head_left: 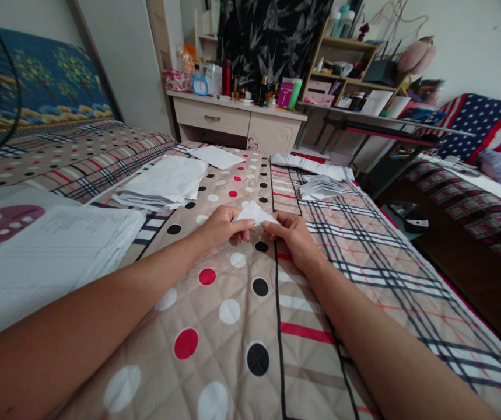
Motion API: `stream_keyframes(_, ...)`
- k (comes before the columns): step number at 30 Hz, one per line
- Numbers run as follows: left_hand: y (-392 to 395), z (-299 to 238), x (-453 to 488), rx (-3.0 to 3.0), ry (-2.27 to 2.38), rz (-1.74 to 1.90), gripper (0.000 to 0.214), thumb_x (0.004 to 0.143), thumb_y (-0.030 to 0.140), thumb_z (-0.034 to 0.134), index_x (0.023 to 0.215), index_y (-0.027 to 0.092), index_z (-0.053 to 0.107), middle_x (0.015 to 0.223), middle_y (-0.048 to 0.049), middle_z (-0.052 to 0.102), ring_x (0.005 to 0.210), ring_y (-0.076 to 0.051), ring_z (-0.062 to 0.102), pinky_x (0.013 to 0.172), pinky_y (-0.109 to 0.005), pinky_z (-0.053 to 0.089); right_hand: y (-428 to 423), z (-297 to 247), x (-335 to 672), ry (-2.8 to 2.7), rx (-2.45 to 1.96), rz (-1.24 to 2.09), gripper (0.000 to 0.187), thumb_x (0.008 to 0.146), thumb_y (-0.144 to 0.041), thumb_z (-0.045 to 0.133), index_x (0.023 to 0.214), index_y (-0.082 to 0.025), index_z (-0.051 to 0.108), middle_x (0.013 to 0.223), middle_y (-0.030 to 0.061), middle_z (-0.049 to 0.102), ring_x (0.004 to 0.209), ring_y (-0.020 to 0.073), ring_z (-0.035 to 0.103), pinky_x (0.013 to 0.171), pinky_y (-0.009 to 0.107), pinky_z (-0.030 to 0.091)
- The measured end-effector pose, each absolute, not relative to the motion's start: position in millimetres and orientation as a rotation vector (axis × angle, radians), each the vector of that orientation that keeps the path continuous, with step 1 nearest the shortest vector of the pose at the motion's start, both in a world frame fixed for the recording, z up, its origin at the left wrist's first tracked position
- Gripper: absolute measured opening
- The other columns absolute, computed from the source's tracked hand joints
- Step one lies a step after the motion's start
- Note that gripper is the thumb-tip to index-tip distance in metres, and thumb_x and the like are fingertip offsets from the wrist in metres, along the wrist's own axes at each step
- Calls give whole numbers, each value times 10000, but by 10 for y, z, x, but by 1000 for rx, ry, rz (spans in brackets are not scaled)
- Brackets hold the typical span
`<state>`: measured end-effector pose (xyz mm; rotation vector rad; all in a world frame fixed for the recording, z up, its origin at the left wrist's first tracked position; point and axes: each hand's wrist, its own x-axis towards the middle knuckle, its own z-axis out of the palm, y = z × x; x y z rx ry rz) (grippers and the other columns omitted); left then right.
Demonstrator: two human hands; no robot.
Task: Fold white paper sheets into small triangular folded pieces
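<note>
A small folded piece of white paper (254, 213), shaped like a triangle, is held over the quilted bedspread (241, 326). My left hand (220, 227) pinches its left side with closed fingers. My right hand (291, 232) grips its right side, fingers curled. Both forearms stretch forward from the bottom of the view.
A stack of white sheets (163, 184) lies to the left, a single sheet (216, 156) beyond it, and a pile of folded paper pieces (320, 186) to the right. Printed papers (44, 256) lie at near left. A cluttered dresser (237, 119) and shelves (346, 70) stand behind the bed.
</note>
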<state>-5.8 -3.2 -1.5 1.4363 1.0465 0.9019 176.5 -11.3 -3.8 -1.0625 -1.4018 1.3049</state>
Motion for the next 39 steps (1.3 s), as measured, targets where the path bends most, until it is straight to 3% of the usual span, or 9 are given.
stream_keyframes(4,-36,-26,-58,1442,997,858,180,776,257,644,664,116,637,518,-1,608,443,-73,510,436,-170,388,-117,-28,1751,-1418,-1075,1369,192,637,-303,728,613,-153,610,577,-6,594,518,93,472,516,239,336)
stream_keyframes(8,-38,-35,-47,1484,982,836,222,764,255,649,594,117,611,511,-10,603,445,-71,510,452,-177,392,-144,2,1720,-1430,-1131,1360,148,612,-262,712,676,-148,642,602,-10,608,527,98,481,512,232,359)
stream_keyframes(17,-3,-88,-64,1524,966,873,314,785,313,641,549,114,585,514,-16,589,446,-58,476,470,-184,369,-146,-8,1717,-1551,-1097,1348,377,530,-315,847,789,-124,650,686,-1,645,593,107,540,565,231,430)
stream_keyframes(23,-5,-99,-66,1557,1008,901,278,786,308,636,587,119,595,529,-11,598,450,-65,495,459,-180,387,-144,-35,1734,-1556,-1106,1271,346,647,-424,785,698,-126,618,594,-27,556,521,74,432,488,220,312)
stream_keyframes(34,-32,-32,-39,1480,1091,955,191,803,240,631,653,122,612,462,21,560,382,-58,436,399,-170,354,-75,-117,1774,-1477,-1152,1193,328,642,-438,778,689,-157,614,600,-14,590,515,93,454,472,227,327)
stream_keyframes(39,-3,-82,-53,1511,1107,989,222,833,258,621,660,119,614,493,18,577,410,-63,470,419,-172,381,-72,-114,1769,-1525,-1141,1066,347,719,-473,717,620,-158,613,562,-3,579,500,94,447,472,234,322)
